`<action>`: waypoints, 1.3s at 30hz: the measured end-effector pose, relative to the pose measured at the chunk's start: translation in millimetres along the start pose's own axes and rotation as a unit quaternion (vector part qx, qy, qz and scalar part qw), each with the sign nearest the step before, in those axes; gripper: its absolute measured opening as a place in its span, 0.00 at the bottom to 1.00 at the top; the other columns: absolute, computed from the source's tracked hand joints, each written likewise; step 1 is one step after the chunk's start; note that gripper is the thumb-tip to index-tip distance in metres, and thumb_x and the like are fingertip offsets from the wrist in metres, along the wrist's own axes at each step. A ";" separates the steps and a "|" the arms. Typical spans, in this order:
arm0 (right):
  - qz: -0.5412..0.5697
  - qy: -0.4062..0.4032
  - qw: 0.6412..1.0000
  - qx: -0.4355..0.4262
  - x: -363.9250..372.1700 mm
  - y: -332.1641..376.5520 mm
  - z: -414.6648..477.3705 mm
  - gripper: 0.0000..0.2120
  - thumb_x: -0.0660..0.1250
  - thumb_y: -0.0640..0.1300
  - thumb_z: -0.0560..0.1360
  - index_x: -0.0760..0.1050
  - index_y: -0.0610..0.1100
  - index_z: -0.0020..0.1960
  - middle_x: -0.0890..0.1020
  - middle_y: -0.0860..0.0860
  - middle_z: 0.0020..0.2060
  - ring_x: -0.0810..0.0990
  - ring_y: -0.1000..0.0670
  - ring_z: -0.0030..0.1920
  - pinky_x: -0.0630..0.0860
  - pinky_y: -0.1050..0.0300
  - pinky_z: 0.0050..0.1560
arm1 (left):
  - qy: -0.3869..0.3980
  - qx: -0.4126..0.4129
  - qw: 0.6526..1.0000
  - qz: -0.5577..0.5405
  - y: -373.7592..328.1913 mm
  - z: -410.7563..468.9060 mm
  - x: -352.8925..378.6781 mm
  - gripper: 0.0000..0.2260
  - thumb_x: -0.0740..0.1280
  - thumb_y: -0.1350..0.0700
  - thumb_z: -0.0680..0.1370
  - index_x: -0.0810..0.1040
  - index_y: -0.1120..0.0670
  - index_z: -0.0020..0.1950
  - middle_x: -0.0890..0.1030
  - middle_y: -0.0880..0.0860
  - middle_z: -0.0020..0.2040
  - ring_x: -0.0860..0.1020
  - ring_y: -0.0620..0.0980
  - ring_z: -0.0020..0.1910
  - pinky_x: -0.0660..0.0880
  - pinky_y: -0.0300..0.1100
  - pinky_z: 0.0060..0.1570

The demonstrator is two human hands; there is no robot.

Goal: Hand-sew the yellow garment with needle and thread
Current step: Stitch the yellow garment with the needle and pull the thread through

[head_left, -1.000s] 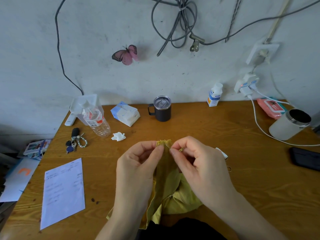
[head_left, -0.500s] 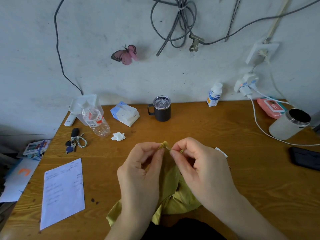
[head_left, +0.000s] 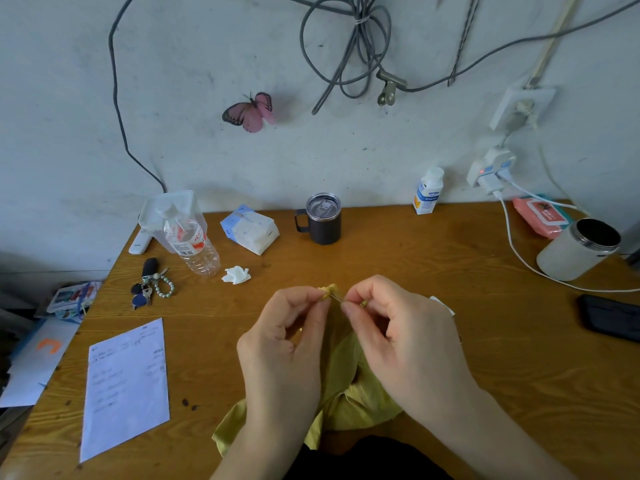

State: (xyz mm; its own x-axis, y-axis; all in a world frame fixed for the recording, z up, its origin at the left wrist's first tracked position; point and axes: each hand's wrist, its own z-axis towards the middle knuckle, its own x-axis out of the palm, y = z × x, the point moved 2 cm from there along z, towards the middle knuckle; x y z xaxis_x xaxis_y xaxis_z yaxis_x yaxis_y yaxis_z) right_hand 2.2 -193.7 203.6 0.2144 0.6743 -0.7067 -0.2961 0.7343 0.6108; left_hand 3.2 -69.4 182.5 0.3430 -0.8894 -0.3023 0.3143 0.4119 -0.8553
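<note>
Both hands are up over the near middle of the desk (head_left: pixel 398 244), working on the yellow garment (head_left: pixel 349 403). The left hand (head_left: pixel 280 351) has a small bunched tip of the fabric pinched tight between thumb and fingertips, so it's closed down narrow on the cloth. The right hand (head_left: pixel 405 344) is just beside it, fingers curled in and pinching the needle (head_left: pixel 336 298), which shows as a thin sliver running from those fingertips into the bunched tip. Can't make out the thread at all, too fine. The rest of the garment hangs down between the two wrists and piles up at the near edge of the desk, partly off it toward the person's lap.

Other stuff around: a sheet of paper (head_left: pixel 126 389) near the left near corner, a bunch of keys (head_left: pixel 150 289) by the left edge, a plastic water bottle (head_left: pixel 192 242) tilted toward the far left corner with a crumpled tissue (head_left: pixel 236 274) just beside it. A dark lidded mug (head_left: pixel 322 223) sits at the far edge in the middle, a tissue pack (head_left: pixel 250 229) to its left. Over by the right edge there's a white open canister (head_left: pixel 578 249) and a black phone (head_left: pixel 611 317), well apart from the hands. A pink butterfly (head_left: pixel 250 112) is stuck on the wall above.
</note>
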 end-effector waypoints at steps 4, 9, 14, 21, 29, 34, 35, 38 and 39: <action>-0.009 -0.008 1.000 -0.001 0.2 1.0 -2.5 0.03 0.67 0.45 0.74 0.78 0.46 0.42 0.72 0.60 0.25 0.63 0.65 0.21 0.60 0.77 0.25 | -0.015 0.074 0.996 0.049 -1.5 -3.1 1.3 0.08 0.69 0.60 0.73 0.76 0.47 0.47 0.76 0.33 0.41 0.77 0.28 0.43 0.72 0.21 0.41; 0.014 -0.026 1.000 0.000 1.3 3.0 -6.5 0.05 0.64 0.44 0.72 0.78 0.45 0.41 0.70 0.62 0.27 0.61 0.66 0.21 0.60 0.77 0.24 | -0.029 0.132 0.990 0.041 -1.1 -9.9 4.7 0.06 0.65 0.58 0.74 0.81 0.57 0.44 0.77 0.41 0.41 0.77 0.37 0.40 0.71 0.21 0.42; 0.075 -0.031 0.997 -0.005 2.8 -0.4 -6.8 0.08 0.63 0.45 0.74 0.78 0.44 0.43 0.73 0.61 0.30 0.70 0.64 0.26 0.65 0.77 0.28 | -0.034 0.138 0.990 0.021 -0.4 -13.8 5.9 0.04 0.65 0.59 0.74 0.78 0.53 0.47 0.76 0.38 0.43 0.77 0.32 0.42 0.71 0.21 0.43; 0.171 0.025 0.985 0.019 6.0 -2.8 -16.0 0.03 0.57 0.44 0.78 0.69 0.49 0.51 0.76 0.56 0.33 0.78 0.55 0.37 0.75 0.64 0.36 | -0.049 0.121 0.991 0.018 3.3 -13.3 4.6 0.04 0.65 0.57 0.74 0.76 0.50 0.47 0.76 0.36 0.43 0.76 0.27 0.43 0.71 0.21 0.42; 0.200 0.030 0.979 0.036 0.5 -5.3 -8.6 0.05 0.62 0.49 0.78 0.71 0.47 0.47 0.77 0.56 0.31 0.76 0.56 0.31 0.70 0.67 0.30 | 0.018 0.083 0.996 -0.025 2.1 -11.0 4.6 0.07 0.65 0.55 0.73 0.80 0.45 0.47 0.79 0.32 0.41 0.79 0.32 0.42 0.73 0.23 0.41; 0.178 0.001 0.983 0.042 -12.9 -19.8 1.1 0.11 0.62 0.52 0.76 0.79 0.47 0.45 0.78 0.58 0.37 0.77 0.56 0.37 0.71 0.68 0.36 | 0.065 0.078 0.994 -0.033 0.9 -5.9 -1.7 0.08 0.64 0.53 0.74 0.77 0.45 0.51 0.79 0.29 0.45 0.79 0.32 0.42 0.72 0.23 0.39; 0.194 0.014 0.980 0.051 -13.9 -22.9 2.7 0.11 0.62 0.51 0.76 0.80 0.47 0.44 0.79 0.57 0.40 0.78 0.56 0.42 0.72 0.69 0.41 | 0.076 0.079 0.993 -0.038 0.2 -5.7 -1.8 0.08 0.64 0.54 0.74 0.77 0.45 0.51 0.80 0.30 0.44 0.79 0.33 0.42 0.73 0.23 0.39; 0.273 0.102 0.953 0.082 -13.0 -26.9 6.1 0.12 0.61 0.53 0.73 0.82 0.50 0.43 0.81 0.58 0.42 0.79 0.58 0.49 0.72 0.69 0.48 | 0.103 0.077 0.990 -0.051 -2.0 -5.3 -1.0 0.07 0.65 0.55 0.74 0.78 0.46 0.50 0.81 0.36 0.45 0.80 0.34 0.41 0.73 0.24 0.39; 0.303 0.126 0.940 0.093 -12.2 -26.8 6.5 0.12 0.62 0.53 0.72 0.83 0.50 0.42 0.82 0.57 0.42 0.79 0.58 0.49 0.72 0.68 0.50 | 0.111 0.076 0.990 -0.052 -3.0 -5.0 -0.5 0.07 0.65 0.55 0.74 0.78 0.46 0.49 0.81 0.37 0.45 0.80 0.34 0.41 0.73 0.24 0.38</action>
State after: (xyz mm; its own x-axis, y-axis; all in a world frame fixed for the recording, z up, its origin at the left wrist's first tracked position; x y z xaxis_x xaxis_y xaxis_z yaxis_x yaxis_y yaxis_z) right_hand 13.6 -221.1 198.2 -0.1751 0.9505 -0.2566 -0.1194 0.2382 0.9638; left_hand -2.4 -71.1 183.1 0.1041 -0.9433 -0.3152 0.4723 0.3258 -0.8190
